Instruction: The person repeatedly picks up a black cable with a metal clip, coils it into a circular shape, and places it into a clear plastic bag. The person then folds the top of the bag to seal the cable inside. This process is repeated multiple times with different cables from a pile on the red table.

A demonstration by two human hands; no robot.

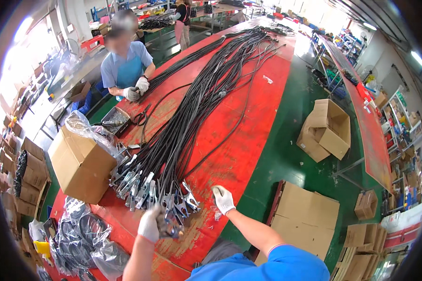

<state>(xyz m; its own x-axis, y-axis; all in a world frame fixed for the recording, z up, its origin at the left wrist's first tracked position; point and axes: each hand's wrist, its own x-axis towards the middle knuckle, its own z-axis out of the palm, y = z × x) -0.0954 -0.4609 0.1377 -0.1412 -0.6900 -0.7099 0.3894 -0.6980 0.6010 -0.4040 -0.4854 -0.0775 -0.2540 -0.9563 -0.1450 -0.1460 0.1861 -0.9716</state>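
My left hand, in a white glove, is closed on a blurred metal clamp with coppery parts, above the near end of the red table. My right hand, also gloved, hovers over the table's right edge, its fingers loosely bent and nothing visible in them. Just beyond my hands lies a heap of silver spring clamps, several standing on end. They sit at the near ends of a long bundle of black cables that runs away down the table.
A cardboard box stands left of the clamps, near bagged black cables. Behind it is a tray of small metal parts. Across the table a co-worker in gloves handles cables. Cardboard and an open carton lie to the right.
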